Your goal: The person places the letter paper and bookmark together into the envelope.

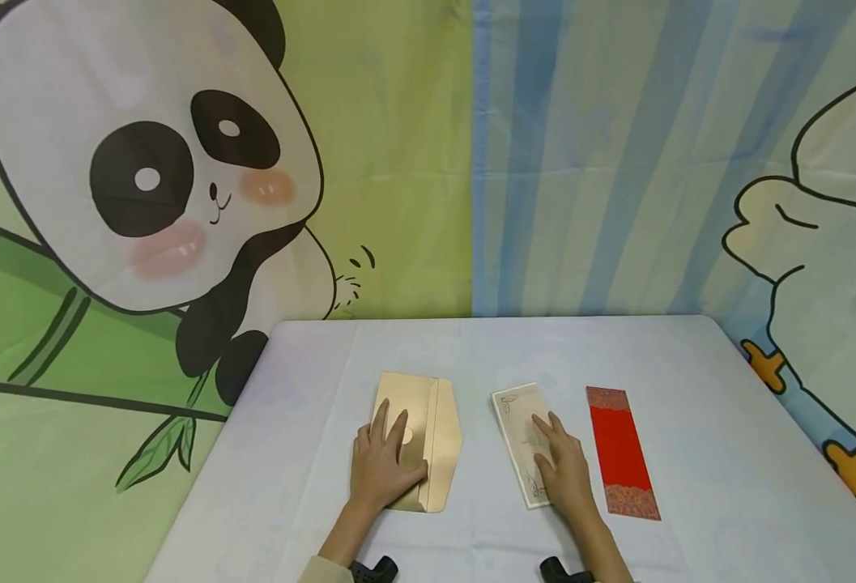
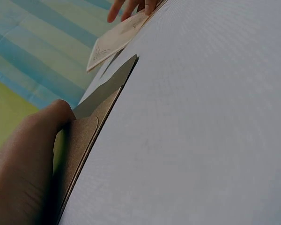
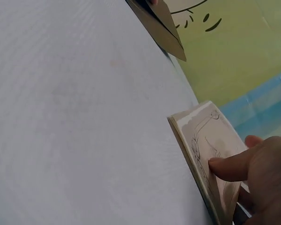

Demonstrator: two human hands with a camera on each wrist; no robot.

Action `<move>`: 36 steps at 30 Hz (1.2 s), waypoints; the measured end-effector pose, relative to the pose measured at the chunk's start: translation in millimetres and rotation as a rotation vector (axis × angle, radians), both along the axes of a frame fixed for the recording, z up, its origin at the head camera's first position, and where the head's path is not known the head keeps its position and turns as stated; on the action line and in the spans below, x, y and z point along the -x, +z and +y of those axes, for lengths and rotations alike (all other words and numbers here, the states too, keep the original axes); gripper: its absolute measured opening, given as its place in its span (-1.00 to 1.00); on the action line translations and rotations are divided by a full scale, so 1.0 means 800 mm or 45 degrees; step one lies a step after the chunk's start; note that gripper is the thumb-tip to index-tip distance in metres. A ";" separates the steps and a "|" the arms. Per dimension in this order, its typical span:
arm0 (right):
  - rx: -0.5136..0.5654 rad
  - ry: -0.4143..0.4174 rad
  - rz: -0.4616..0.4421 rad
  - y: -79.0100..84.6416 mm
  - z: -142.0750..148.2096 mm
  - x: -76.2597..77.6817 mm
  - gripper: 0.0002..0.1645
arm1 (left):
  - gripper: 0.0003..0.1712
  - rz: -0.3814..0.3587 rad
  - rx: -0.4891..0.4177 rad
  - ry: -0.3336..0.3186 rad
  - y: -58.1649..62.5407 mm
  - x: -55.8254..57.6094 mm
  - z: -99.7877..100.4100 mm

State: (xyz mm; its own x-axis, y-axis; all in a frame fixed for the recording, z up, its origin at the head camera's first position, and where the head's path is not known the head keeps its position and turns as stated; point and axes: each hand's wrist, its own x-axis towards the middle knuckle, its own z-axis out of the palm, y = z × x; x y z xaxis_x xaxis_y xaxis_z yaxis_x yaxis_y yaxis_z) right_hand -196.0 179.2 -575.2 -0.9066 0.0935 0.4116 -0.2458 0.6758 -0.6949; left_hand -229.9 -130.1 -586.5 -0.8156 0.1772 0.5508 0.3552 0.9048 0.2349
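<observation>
My left hand (image 1: 384, 465) rests on a gold envelope (image 1: 442, 441) lying on the table, its fingers spread over the front and its thumb near the flap fold. The pointed flap (image 2: 110, 82) stands unfolded toward the right, slightly raised in the left wrist view. My right hand (image 1: 566, 465) lies on a cream card (image 1: 515, 405) with fine line drawings and a thick, layered-looking edge. In the right wrist view its thumb presses on the card's printed face (image 3: 201, 136), and the other fingers are partly hidden behind the thumb.
Right of the cream card lies a red strip (image 1: 620, 445) with patterned ends. A white cloth covers the table (image 1: 471, 534). Behind it hangs a curtain (image 1: 398, 162) with a panda and blue stripes. Black wrist straps (image 1: 375, 569) show at the bottom.
</observation>
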 end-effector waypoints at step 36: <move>1.070 0.382 -0.542 0.020 -0.114 0.018 -0.16 | -0.03 -0.052 -0.042 0.008 0.000 -0.003 0.002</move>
